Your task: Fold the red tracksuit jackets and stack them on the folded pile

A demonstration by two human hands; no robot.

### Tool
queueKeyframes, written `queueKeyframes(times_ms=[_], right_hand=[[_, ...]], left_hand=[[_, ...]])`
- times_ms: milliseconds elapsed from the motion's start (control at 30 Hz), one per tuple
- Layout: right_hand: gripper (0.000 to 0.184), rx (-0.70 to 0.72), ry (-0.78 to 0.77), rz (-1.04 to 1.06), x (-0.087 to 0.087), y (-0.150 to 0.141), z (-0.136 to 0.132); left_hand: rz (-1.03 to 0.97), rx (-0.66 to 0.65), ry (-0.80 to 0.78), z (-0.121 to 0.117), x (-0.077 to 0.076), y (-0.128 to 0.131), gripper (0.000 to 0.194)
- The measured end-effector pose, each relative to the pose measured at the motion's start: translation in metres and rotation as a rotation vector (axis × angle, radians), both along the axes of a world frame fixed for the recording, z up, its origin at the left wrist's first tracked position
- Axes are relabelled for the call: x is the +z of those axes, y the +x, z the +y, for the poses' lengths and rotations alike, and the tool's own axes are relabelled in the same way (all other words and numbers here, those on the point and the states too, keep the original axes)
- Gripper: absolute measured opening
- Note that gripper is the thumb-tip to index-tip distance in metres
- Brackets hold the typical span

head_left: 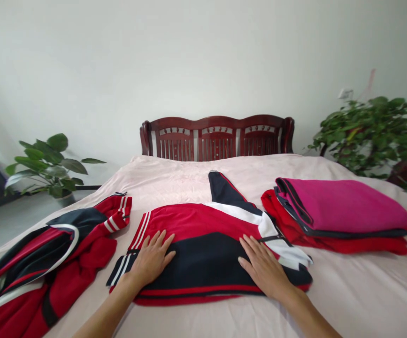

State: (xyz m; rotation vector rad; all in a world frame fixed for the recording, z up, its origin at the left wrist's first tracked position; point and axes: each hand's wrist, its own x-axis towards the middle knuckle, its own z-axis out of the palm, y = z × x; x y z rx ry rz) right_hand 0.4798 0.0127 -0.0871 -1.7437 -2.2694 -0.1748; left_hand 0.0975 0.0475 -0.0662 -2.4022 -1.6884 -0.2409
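Smack in the middle of the bed (175, 183), a red, navy and white jacket (203, 260) is being pressed on by the left hand (154, 260) and the right hand (264, 267), both palm down. The left is being laid flat by the striped end (142, 230), its fingers being held a bit apart. The right is being placed flat nearer the white panels (240, 213), fingers also being held slightly apart. Quite a stretch of fabric is being left between the two.

Up toward the headboard (217, 136), a navy sleeve (226, 190) with red trim is being pointed. Along the near edge, layers of red and navy are being shown.

Off to the left, a second jacket (83, 253) in similar colours is being left in a crumpled heap, partly being cut off by the edge of the view.

Over on the right, a folded pile (344, 206) is being topped by a magenta piece, with dark and red layers being covered underneath. It's being kept just beside the white panels; whether they're touching can't really be told.

Everything's being backed by a pale wall (203, 56), and the bed's being flanked by a potted plant (53, 162) at left and a bushier plant (372, 131) at right.
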Motion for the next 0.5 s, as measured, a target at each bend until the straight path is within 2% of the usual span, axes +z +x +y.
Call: queueKeyframes(times_ms=[133,267,367,433,500], right_hand=[[0.062,-0.020,-0.077,-0.001,0.006,-0.002,0.004],[0.062,-0.078,-0.136,0.000,0.027,-0.020,0.014],[0.062,0.057,-0.115,0.031,0.041,-0.038,0.022],[0.061,0.191,-0.176,0.045,0.045,-0.047,0.027],[0.058,0.245,-0.232,0.044,0.047,-0.051,0.033]], left_hand=[[-0.002,-0.037,0.044,-0.005,0.004,0.004,0.051],[-0.005,-0.102,0.019,-0.006,0.006,0.007,0.050],[-0.020,-0.091,-0.013,-0.005,0.006,0.008,0.050],[-0.024,-0.076,-0.026,-0.004,0.006,0.008,0.050],[-0.026,-0.067,-0.033,-0.004,0.006,0.008,0.050]])
